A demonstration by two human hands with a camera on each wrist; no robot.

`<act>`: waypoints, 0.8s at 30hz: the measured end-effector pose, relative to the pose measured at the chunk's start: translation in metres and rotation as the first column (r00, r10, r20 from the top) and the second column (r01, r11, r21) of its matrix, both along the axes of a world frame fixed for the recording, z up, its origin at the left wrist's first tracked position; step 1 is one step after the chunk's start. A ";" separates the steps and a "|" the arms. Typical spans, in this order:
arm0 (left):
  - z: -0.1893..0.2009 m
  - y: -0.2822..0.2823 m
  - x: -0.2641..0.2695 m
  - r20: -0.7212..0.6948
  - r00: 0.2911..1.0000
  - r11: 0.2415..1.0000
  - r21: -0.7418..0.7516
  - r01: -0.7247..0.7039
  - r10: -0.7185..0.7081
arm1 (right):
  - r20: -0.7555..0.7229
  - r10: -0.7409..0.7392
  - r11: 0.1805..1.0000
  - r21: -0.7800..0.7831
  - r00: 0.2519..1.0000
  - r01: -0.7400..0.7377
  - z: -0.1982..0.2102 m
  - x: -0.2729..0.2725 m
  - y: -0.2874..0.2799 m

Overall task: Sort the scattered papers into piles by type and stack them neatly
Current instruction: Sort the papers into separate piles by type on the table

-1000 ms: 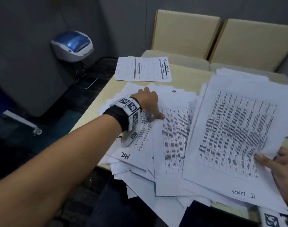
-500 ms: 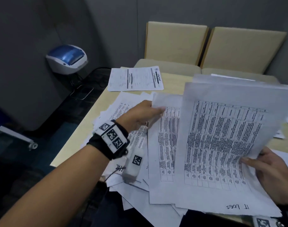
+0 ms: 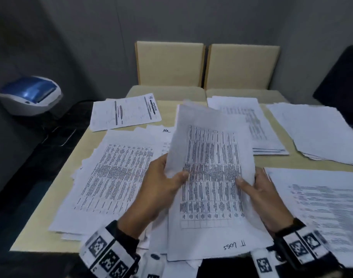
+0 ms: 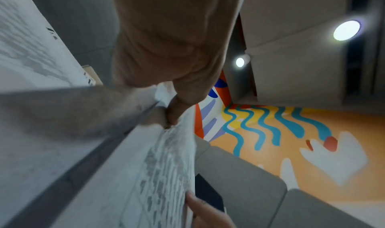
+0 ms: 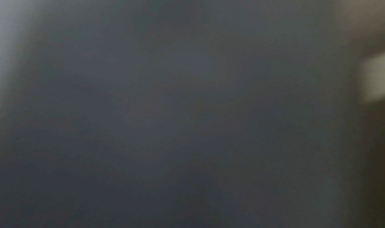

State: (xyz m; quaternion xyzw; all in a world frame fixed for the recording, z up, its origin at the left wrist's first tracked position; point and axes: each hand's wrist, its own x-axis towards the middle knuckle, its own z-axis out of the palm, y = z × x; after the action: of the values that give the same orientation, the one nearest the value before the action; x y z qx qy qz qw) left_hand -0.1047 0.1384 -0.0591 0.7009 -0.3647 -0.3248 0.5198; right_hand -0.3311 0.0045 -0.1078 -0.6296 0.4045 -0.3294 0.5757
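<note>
- The held sheaf of papers (image 3: 209, 177) is white, several sheets thick, its top page printed with a dense grid of small dark text; "IT LOGS" is handwritten near the edge closest to the person, upside down from the head view. It is raised above the near middle of the table (image 3: 51, 197), tilted up, and its far end bows and looks slightly crumpled.
- The left hand (image 3: 159, 189) grips the sheaf's left edge, thumb on the printed face and fingers curled behind; the left wrist view shows the fingers (image 4: 175, 114) pinching the paper edge.
- The right hand (image 3: 265, 197) grips the right edge the same way, thumb on top of the page. The right wrist view is dark and blurred and shows nothing usable.
- Under and left of the sheaf lies a loose spread of printed sheets (image 3: 115, 177), edges uneven, overlapping one another.
- A single form sheet (image 3: 125, 112) lies at the far left of the table, apart from the spread.
- Three more piles sit on the right: a far pile (image 3: 255, 127), a blank-topped pile (image 3: 316, 133) beside it, and a near pile (image 3: 322, 207) just beside the right hand.
- Two beige chairs (image 3: 207, 67) stand behind the table; a blue-and-white device (image 3: 29, 95) sits off to the left.
</note>
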 end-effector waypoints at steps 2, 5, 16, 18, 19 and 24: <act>0.013 0.003 -0.001 0.008 1.000 0.998 -0.055 0.012 -0.012 | -0.039 -0.030 0.999 -0.026 0.999 0.029 0.013 0.001 0.002; 0.041 0.006 -0.003 0.007 0.997 0.983 -0.165 0.078 -0.078 | 0.130 -0.005 0.998 0.067 0.991 -0.003 0.038 0.003 0.007; 0.056 0.004 -0.006 0.168 0.982 0.953 -0.272 0.133 -0.089 | 0.121 -0.073 0.958 -0.268 0.990 0.103 0.066 0.011 0.030; 0.049 0.007 -0.007 0.247 0.952 0.969 -0.123 0.217 -0.182 | 0.016 -0.088 0.968 -0.234 0.996 0.089 0.051 0.009 0.031; 0.044 0.009 -0.005 0.278 0.938 0.970 -0.063 0.233 -0.207 | -0.014 -0.089 0.973 -0.216 0.996 0.083 0.045 0.008 0.031; 0.015 0.029 0.024 0.412 0.886 0.977 0.105 0.184 -0.212 | 0.023 -0.193 0.975 -0.111 0.981 0.195 0.040 -0.012 0.025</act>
State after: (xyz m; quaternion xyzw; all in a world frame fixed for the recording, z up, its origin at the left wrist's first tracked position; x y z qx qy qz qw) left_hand -0.0810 0.1675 -0.0437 0.7296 -0.5273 -0.2288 0.3706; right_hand -0.3434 0.0300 -0.0674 -0.6165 0.4412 -0.4103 0.5068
